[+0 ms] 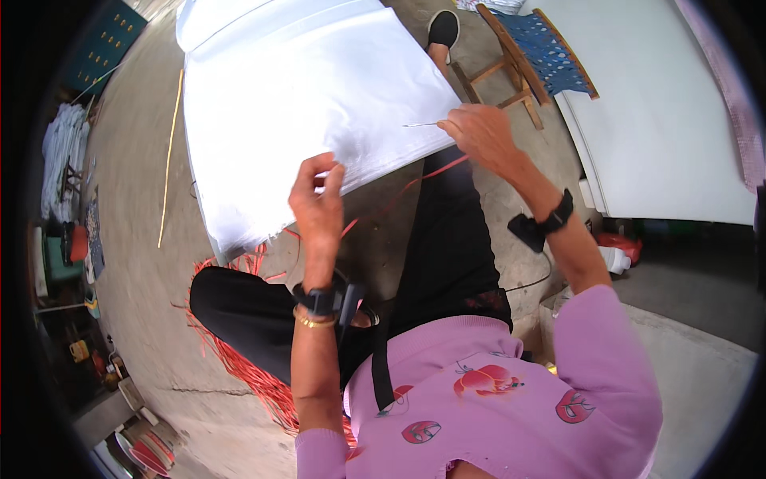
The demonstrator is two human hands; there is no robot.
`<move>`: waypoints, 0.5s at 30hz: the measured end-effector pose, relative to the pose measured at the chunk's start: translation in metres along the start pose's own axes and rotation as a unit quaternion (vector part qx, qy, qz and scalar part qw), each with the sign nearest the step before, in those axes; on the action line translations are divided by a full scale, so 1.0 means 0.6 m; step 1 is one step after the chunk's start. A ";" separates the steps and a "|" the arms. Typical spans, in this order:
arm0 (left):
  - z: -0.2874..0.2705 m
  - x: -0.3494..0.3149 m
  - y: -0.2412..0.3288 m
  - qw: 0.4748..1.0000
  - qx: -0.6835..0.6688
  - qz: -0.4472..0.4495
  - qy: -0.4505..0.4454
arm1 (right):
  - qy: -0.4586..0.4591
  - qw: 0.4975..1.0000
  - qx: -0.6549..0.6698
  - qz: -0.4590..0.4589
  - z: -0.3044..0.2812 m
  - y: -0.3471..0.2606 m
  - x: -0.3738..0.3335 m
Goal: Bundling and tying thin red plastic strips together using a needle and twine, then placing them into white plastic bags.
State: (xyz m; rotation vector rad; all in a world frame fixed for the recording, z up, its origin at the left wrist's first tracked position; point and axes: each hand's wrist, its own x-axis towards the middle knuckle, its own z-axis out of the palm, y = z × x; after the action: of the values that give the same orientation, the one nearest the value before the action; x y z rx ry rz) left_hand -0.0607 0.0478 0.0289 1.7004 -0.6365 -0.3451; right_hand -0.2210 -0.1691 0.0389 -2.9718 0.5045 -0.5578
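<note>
Just in front of the seated person, a stack of white sheeting (pixel 303 88) spreads away from the knees, its layered near edge slanting up toward the right. From where I stand, the right hand (pixel 483 137) is closed at that edge's right end, pinching a thin metal tool (pixel 420 124) that points left over the white surface. The left hand (pixel 319 188) is at the same edge, nearer the middle, with fingers curled toward the thumb; whether anything is caught between them I cannot tell. Below the edge, a red strip (pixel 447 167) runs slantwise, crossing the black trousers (pixel 447 239) at the right leg. A heap of red strands (pixel 259 387) lies on the floor beside and under the bent left leg. Left of the sheeting is a long yellow strip (pixel 170 160); beyond the right hand stands a wooden stool (pixel 545 52) with a blue woven seat.
</note>
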 end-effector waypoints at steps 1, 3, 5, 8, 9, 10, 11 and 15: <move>0.024 0.005 -0.005 0.996 0.072 0.051 0.026 | 0.006 0.999 -0.021 0.025 0.011 0.017 0.003; 0.067 0.018 -0.012 0.975 0.202 0.098 0.003 | -0.071 0.996 -0.047 0.010 0.027 0.043 0.009; 0.100 0.025 -0.019 0.946 0.276 0.170 -0.009 | -0.069 0.994 -0.074 0.032 0.039 0.057 0.017; 0.135 0.034 -0.025 0.919 0.334 0.204 -0.041 | -0.064 0.995 -0.063 0.033 0.050 0.065 0.027; 0.143 0.036 -0.026 0.919 0.323 0.211 -0.080 | -0.044 0.999 -0.022 -0.001 0.052 0.065 0.029; 0.149 0.038 -0.027 0.911 0.335 0.223 -0.088 | -0.061 0.997 -0.049 0.030 0.054 0.066 0.030; 0.154 0.040 -0.027 0.903 0.363 0.223 -0.061 | -0.080 0.995 -0.042 0.051 0.056 0.066 0.030; 0.169 0.045 -0.032 0.887 0.358 0.269 -0.116 | -0.068 0.996 0.026 0.060 0.065 0.069 0.023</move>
State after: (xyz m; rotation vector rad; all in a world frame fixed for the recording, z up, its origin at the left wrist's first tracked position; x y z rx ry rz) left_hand -0.0904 -0.0469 -0.0097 2.0806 -1.5133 0.1162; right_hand -0.2074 -0.2118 0.0016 -2.8794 0.6399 -0.3498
